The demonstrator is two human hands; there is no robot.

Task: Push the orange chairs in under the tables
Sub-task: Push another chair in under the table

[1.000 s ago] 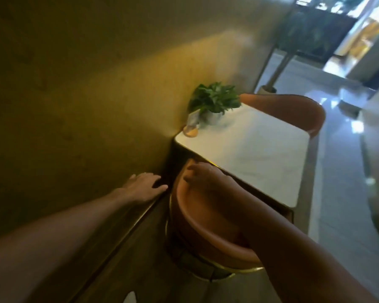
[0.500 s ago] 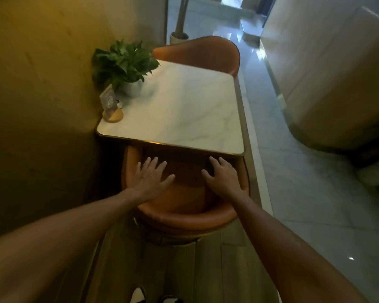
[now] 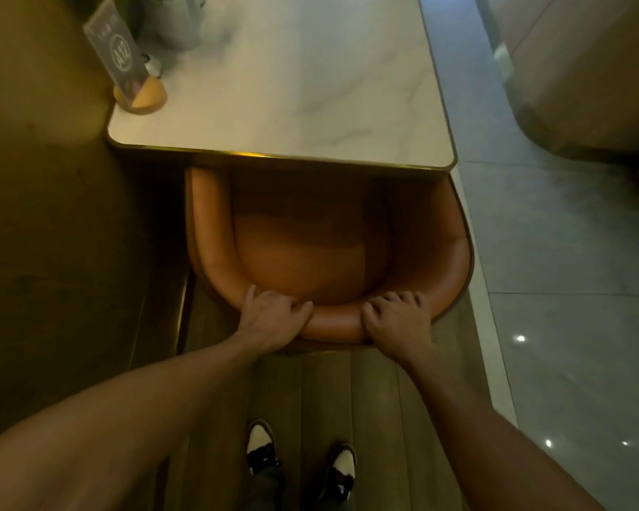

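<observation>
An orange tub chair (image 3: 310,252) stands right in front of me, its seat front hidden under the white marble table (image 3: 292,86) with a gold rim. My left hand (image 3: 272,319) grips the top of the curved backrest left of centre, fingers curled over the rim. My right hand (image 3: 397,319) grips the same rim right of centre. Both arms reach forward from the bottom of the head view.
A dark yellow wall (image 3: 45,215) runs close along the chair's left. A table number sign (image 3: 120,60) on a wooden base and a plant pot (image 3: 174,20) stand at the table's far left. Grey tiled floor (image 3: 569,289) lies right; my shoes (image 3: 299,459) stand on wood planks.
My hands went from open over the chair to gripping the backrest's top rim. The view has tilted down and come closer to the chair and table.
</observation>
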